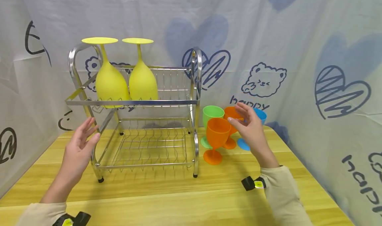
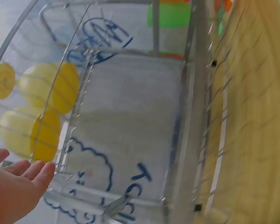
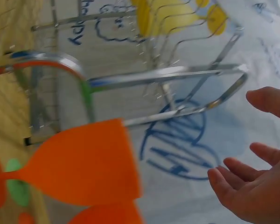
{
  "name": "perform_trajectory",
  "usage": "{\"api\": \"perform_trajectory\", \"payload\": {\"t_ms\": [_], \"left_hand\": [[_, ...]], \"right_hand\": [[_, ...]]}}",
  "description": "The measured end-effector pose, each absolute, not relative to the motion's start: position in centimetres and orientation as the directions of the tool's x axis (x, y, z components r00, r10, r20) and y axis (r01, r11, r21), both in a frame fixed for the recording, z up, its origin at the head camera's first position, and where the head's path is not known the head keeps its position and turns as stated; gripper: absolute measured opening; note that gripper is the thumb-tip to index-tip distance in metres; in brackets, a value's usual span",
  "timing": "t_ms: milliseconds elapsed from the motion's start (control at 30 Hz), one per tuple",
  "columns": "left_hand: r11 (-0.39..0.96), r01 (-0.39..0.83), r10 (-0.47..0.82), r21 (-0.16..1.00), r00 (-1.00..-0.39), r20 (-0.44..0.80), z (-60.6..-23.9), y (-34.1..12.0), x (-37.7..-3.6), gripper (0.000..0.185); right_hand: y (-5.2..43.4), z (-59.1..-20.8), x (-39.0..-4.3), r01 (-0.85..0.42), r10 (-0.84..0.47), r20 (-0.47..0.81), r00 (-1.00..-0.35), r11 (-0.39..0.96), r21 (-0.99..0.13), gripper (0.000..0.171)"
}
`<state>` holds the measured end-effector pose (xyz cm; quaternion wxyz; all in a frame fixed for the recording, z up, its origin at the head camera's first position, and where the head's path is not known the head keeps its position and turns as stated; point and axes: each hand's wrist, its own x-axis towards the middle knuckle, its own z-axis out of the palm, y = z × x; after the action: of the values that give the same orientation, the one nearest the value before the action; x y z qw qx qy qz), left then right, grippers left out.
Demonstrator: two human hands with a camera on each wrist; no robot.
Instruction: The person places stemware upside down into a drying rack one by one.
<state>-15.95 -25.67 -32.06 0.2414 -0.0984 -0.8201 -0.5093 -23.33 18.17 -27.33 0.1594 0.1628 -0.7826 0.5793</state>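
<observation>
Beside the rack's right post, the right hand [image 1: 250, 128] hovers with fingers spread, empty, just short of the front orange goblet [image 1: 217, 136]. Left hand [image 1: 80, 144] likewise open, empty, near the dish rack [image 1: 134, 102]. Risk: a careless reach may topple the crowded goblets. Free tabletop [image 1: 179, 192] lies in front; the backdrop stands close behind.

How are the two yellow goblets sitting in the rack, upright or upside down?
Upside down. Both yellow goblets stand on the upper tier of the dish rack with bowls down and flat round bases up top.
</observation>
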Motion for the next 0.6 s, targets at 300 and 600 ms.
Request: {"api": "perform_trajectory", "payload": {"t_ms": [300,600], "left_hand": [[0.389,0.326,-0.037,0.862,-0.929,0.368,-34.5,-24.1,-16.3,0.063],[0.326,0.318,-0.009,0.890,-0.940,0.340,-35.2,-22.8,-16.0,0.064]], "right_hand": [[17.6,-33.6,-25.7,-0.333,0.072,0.369,-0.927,0.297,-0.895,0.078],[16.6,-36.7,-27.1,-0.273,0.068,0.301,-0.951,0.271,-0.923,0.094]]}}
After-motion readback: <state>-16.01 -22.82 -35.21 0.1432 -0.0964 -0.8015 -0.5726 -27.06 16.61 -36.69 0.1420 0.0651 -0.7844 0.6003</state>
